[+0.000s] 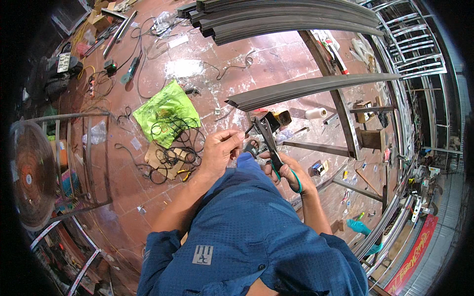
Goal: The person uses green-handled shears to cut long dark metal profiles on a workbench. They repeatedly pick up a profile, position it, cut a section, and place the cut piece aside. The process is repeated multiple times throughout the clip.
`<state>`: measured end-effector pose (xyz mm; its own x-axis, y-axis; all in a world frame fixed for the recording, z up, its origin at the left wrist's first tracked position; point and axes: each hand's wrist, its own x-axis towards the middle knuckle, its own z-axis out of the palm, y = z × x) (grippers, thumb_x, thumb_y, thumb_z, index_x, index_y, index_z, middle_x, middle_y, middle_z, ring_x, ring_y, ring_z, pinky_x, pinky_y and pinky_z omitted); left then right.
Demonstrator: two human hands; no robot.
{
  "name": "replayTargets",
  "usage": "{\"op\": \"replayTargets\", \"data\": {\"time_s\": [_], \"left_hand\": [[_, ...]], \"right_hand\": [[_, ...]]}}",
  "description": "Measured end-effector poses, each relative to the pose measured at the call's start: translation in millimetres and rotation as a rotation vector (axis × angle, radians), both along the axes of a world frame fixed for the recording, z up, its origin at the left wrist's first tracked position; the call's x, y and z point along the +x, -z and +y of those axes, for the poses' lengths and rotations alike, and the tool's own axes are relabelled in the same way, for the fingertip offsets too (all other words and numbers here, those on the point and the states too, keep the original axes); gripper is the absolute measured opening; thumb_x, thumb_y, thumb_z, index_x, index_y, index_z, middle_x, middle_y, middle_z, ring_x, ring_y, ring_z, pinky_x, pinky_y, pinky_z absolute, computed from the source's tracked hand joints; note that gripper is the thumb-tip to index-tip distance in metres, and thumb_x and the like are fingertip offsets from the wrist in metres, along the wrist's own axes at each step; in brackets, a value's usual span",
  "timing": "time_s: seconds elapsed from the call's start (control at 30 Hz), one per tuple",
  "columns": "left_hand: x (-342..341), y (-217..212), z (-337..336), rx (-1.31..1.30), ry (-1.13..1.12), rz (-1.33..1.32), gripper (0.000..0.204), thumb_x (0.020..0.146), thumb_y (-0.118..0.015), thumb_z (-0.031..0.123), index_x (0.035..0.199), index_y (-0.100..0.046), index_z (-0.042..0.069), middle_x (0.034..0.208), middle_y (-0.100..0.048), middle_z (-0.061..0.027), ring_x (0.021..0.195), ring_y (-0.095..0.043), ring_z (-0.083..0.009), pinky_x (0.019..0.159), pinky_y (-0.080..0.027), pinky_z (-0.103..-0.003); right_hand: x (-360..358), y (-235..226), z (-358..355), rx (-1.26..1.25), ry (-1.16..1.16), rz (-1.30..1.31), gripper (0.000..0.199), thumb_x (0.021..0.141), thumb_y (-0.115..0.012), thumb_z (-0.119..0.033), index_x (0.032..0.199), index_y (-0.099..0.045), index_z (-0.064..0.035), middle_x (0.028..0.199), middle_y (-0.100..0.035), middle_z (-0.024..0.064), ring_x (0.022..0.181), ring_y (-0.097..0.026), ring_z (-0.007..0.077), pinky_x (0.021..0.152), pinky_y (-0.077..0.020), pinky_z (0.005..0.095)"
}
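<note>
My right hand [295, 173] is wrapped round a pair of scissors [270, 143] with teal handles. Their dark blades point away from me, slightly parted at the tips. To their left, my left hand [223, 152] pinches a short, thin dark piece [249, 129] that looks like a cable end. It reaches close to the blades; whether they touch it I cannot tell. A loose tangle of black cable [170, 157] lies on the floor left of my left hand, partly over a bright green plastic bag [168, 111] and a piece of cardboard [154, 157].
Dark metal profiles [296, 27] rest across a steel frame [326, 74] ahead, with one single profile [311, 91] nearer me. At left stands a large round fan [33, 177]. A power tool [130, 71], cords and scraps lie on the tiled floor. A white roll [316, 114] lies to the right.
</note>
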<state>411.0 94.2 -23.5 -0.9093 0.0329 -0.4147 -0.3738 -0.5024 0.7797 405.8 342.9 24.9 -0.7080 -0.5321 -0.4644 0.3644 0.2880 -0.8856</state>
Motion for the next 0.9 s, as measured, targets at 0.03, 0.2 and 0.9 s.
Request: {"op": "replayTargets", "data": {"time_s": [0.03,0.2,0.9], "left_hand": [[-0.4,-1.8,0.6,0.003,-0.001,0.000,0.023,0.098,-0.072,0.023,0.095,-0.074,0.001,0.068,-0.060,0.0023,0.056,-0.052,-0.0055,0.052,-0.038,-0.021],[-2.8,1.4,2.5,0.013,-0.015,-0.010,0.020,0.097,-0.073,0.022,0.090,-0.072,0.003,0.067,-0.059,0.0027,0.054,-0.050,-0.0055,0.050,-0.037,-0.021],[-3.7,40.9,11.3,-0.512,-0.128,-0.139,0.020,0.094,-0.074,0.020,0.096,-0.075,0.000,0.076,-0.066,0.0007,0.065,-0.056,-0.0065,0.060,-0.044,-0.024]], "right_hand": [[0.4,0.8,0.8,0.002,0.002,0.004,0.113,0.075,-0.054,-0.094,0.139,-0.059,-0.0002,0.090,-0.064,0.0024,0.073,-0.059,0.0102,0.063,-0.0464,0.0254],[3.1,10.6,8.3,-0.038,0.038,-0.018,0.106,0.081,-0.055,-0.089,0.138,-0.060,-0.0001,0.088,-0.064,0.0027,0.071,-0.059,0.0101,0.061,-0.0460,0.0253],[-270.8,6.9,16.5,0.553,0.065,1.146,0.047,0.086,-0.071,-0.030,0.126,-0.065,-0.0062,0.103,-0.071,0.0215,0.097,-0.069,0.0404,0.086,-0.0524,0.0493]]}}
